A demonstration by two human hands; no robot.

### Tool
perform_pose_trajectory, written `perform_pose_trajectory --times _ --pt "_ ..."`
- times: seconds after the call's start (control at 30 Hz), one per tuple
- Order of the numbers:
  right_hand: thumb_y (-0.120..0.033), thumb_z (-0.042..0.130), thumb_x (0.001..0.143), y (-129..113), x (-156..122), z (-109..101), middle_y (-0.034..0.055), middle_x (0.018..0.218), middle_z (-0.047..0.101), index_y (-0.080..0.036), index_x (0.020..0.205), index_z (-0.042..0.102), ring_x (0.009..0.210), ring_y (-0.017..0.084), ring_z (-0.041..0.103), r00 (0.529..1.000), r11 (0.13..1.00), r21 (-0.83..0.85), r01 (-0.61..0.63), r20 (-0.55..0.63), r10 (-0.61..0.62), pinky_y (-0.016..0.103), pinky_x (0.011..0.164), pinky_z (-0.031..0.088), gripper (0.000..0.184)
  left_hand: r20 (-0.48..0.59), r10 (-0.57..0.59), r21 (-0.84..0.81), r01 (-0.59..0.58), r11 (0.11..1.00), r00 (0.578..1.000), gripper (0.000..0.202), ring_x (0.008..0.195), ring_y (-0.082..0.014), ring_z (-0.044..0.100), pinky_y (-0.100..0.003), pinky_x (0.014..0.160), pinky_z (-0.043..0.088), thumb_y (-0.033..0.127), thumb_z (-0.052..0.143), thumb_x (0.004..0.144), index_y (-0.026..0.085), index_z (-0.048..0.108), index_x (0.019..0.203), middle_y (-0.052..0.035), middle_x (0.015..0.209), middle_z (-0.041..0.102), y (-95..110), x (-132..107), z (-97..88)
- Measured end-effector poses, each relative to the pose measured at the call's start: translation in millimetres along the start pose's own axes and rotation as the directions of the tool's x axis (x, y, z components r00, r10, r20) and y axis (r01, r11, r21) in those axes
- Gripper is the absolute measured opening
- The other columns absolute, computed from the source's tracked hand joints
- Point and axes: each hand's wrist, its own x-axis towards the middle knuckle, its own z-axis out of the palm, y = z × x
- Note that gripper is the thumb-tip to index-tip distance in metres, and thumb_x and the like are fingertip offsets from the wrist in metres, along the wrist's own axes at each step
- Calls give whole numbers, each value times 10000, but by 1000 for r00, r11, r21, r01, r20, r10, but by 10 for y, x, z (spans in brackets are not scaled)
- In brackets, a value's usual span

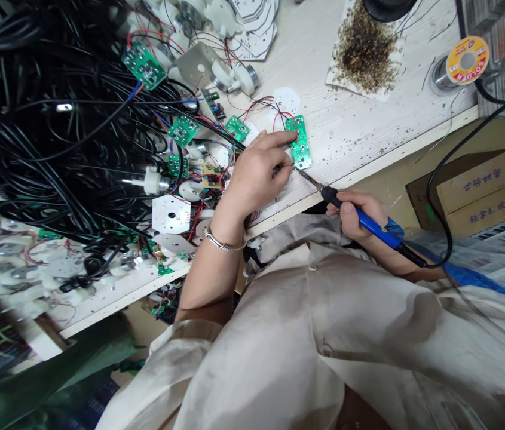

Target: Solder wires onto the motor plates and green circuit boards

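Note:
A small green circuit board (300, 153) lies on the white worktable near its front edge, red and black wires running to its far end. My left hand (259, 173) rests beside it, the index fingertip pressing on the board. Its thumb and another finger pinch together at the board's near left corner; what they hold is too small to make out. My right hand (364, 210) grips a blue-handled soldering iron (375, 230). The iron's metal tip reaches the board's near corner, close to my left fingertips.
Black cables (55, 137) heap up on the left, among more green boards (144, 64) and white motors (151, 181). A dark-crumbed paper sheet (366, 51) and a solder spool (466, 60) lie farther right. The iron's cord (434, 173) loops past cardboard boxes (480, 191) below the table edge (407, 150).

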Motion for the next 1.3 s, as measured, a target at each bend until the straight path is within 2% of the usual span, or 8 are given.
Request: perform_pose_trajectory --times 0.13,0.33,0.43,0.53,0.67,0.93,1.07,1.3 --pt "-274 592 928 29 -17 3 -25 730 760 -271 1087 658 565 163 711 997 996 87 -18 -69 24 329 621 639 172 -7 3 7 -2 1000 1000 156 1303 -233 583 -498 1216 412 168 539 852 239 677 863 0 1360 652 2 1 4" --pt "-333 568 950 173 164 108 -11 883 777 -297 1254 582 820 207 765 985 996 42 75 -157 -67 427 771 652 306 -13 -3 17 3 1000 1000 143 1298 -223 589 -481 1193 440 152 541 854 230 655 816 -11 1366 649 27 3 -1" --pt "-305 567 957 229 350 182 3 1014 772 -325 1294 546 956 208 736 980 984 -90 154 -112 -164 445 865 637 338 -9 -9 17 9 1000 1000 146 1297 -231 590 -490 1194 437 145 542 848 224 658 810 -20 1369 649 31 6 5" --pt "-252 556 957 252 482 235 13 1015 772 -326 1296 537 984 227 705 973 960 -186 210 -61 -225 457 869 632 348 -20 -5 24 5 1000 1000 144 1288 -232 596 -490 1177 454 138 541 841 217 650 791 -26 1356 656 27 6 14" --pt "-323 493 989 272 521 260 17 1027 746 -362 1297 515 1007 260 706 987 954 -261 145 -23 -156 504 871 630 312 -26 7 22 -7 1000 1000 139 1282 -231 599 -495 1184 445 143 546 838 216 650 781 -24 1353 657 17 6 19" --pt "-332 478 1008 266 538 260 55 1016 711 -303 1216 550 981 208 687 989 952 -276 135 -24 -147 435 884 628 222 -36 10 27 -9 1000 999 146 1287 -226 601 -486 1212 404 136 547 838 212 663 791 -34 1368 653 23 -1 21" --pt "-314 531 989 285 529 321 26 987 683 -296 1255 554 968 176 681 972 951 -214 224 -18 -233 346 810 647 268 -32 15 34 -14 999 999 139 1288 -221 602 -485 1211 405 134 549 840 206 655 785 -41 1380 647 38 -9 17" --pt "-269 575 955 404 410 399 55 1098 618 -292 1268 573 1020 184 683 979 960 -200 197 -4 -202 318 814 628 313 -37 25 19 -25 1000 999 130 1257 -246 617 -482 1149 462 128 558 843 183 662 788 -85 1368 654 -37 -6 48"
